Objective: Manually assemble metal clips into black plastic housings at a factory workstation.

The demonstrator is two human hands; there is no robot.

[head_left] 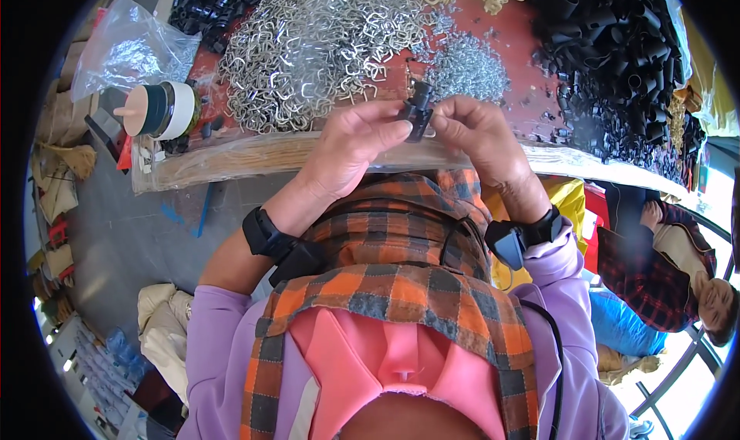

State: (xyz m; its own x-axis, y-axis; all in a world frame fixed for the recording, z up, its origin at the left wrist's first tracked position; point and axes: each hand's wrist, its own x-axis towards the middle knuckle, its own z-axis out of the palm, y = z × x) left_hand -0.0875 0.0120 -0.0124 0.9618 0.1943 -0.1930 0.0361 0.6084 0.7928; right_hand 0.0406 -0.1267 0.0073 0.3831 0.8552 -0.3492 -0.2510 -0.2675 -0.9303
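Black buckle held upright between both hands above the near edge of the table, long axis roughly vertical, narrow end up. Left hand: fingers closed on the buckle's lower left side. Right hand: fingers pinched on its right side. Far left on table, clear plastic bag with small metal pieces inside; tape roll beside it. Heap of silver wire rings behind the hands. Black strap pieces piled right. Table edge runs just under the hands.
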